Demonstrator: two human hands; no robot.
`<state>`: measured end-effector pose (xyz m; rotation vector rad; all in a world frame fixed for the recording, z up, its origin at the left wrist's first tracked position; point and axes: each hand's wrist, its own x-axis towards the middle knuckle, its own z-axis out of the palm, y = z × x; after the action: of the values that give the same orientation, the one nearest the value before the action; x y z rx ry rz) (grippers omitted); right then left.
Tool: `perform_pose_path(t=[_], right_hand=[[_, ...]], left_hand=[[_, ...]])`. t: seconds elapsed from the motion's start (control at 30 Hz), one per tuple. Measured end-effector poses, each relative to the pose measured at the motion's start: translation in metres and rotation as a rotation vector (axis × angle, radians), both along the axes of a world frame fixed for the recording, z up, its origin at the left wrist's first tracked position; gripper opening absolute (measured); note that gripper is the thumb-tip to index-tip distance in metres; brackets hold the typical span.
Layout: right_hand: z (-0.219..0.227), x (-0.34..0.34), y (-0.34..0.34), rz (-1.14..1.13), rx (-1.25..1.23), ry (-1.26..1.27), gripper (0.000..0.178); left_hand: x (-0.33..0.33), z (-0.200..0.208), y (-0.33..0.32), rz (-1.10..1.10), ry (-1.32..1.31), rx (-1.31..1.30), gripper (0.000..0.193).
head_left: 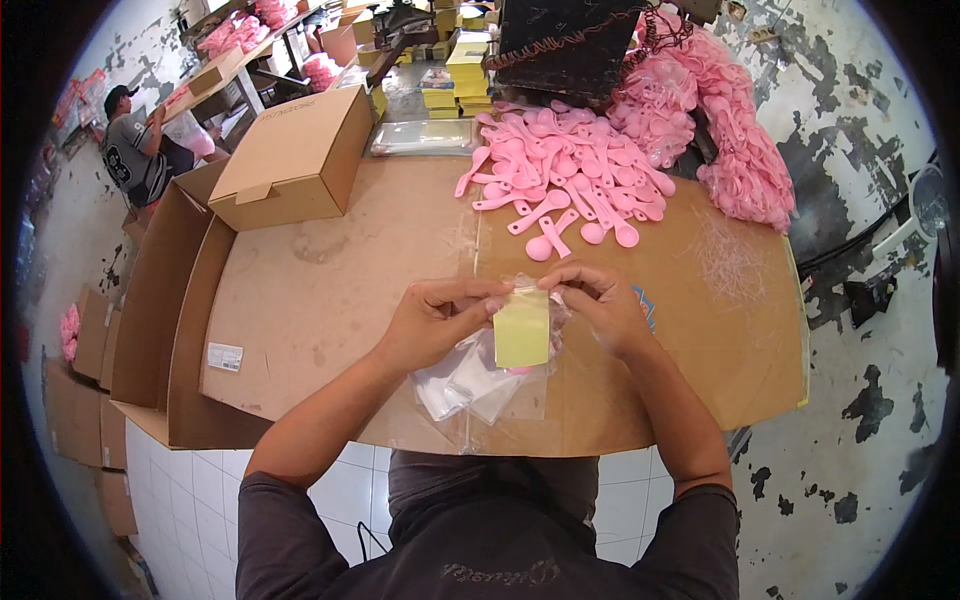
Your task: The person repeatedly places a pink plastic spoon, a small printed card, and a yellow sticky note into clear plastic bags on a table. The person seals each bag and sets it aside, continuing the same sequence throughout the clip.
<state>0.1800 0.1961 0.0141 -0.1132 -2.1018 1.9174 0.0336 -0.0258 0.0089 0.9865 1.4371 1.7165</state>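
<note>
Between both hands is a small clear plastic bag [524,283] with a yellow card [522,335] in or against it; which of the two, I cannot tell. My left hand [440,318] pinches the bag's upper left edge with thumb and fingers. At the upper right corner my right hand [603,305] grips it the same way. Below lie several loose clear and white plastic bags [450,390], with a bit of pink showing beside the card. A blue printed card [645,305] is partly hidden behind my right hand. Beyond the hands spreads a pile of pink plastic scoops [570,165].
Cardboard [330,300] covers the table. At left stand an open carton [165,330] and a closed box [290,155]. Bagged pink scoops [740,130] lie back right, near plastic strands [735,260]. Yellow card stacks [468,70] stand behind. A person [135,150] sits far left.
</note>
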Motion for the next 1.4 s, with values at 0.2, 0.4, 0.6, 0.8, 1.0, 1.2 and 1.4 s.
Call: perform_pose_path(t=[0.2,0.4,0.6,0.8,1.0,1.2,1.4], right_hand=[[-0.002,0.001,0.002,0.048,-0.078,-0.012,0.016],[-0.006,0.001,0.003,0.056,-0.103,-0.083,0.023],[-0.001,0.001,-0.004,0.156,-0.012,-0.054,0.037],[0.007,0.007,-0.007,0.186,-0.07,-0.034,0.037],[0.016,0.014,0.03,-0.144,0.51,-0.066,0.031],[0.009,0.033,0.078,-0.42,1.06,-0.173,0.037],[0.023,0.044,0.079,-0.277,1.075,-0.356,0.038]], left_hand=[[-0.007,-0.006,-0.004,-0.099,-0.309,0.109,0.025],[-0.001,-0.003,0.001,0.024,-0.034,-0.12,0.024],[0.001,-0.001,0.0,0.09,-0.118,-0.114,0.028],[0.009,0.014,-0.004,0.0,0.024,0.005,0.03],[-0.021,0.024,-0.064,0.232,0.074,-0.114,0.024],[-0.095,0.044,-0.182,0.835,-0.153,0.657,0.048],[-0.072,0.027,-0.127,0.662,0.084,-0.012,0.045]])
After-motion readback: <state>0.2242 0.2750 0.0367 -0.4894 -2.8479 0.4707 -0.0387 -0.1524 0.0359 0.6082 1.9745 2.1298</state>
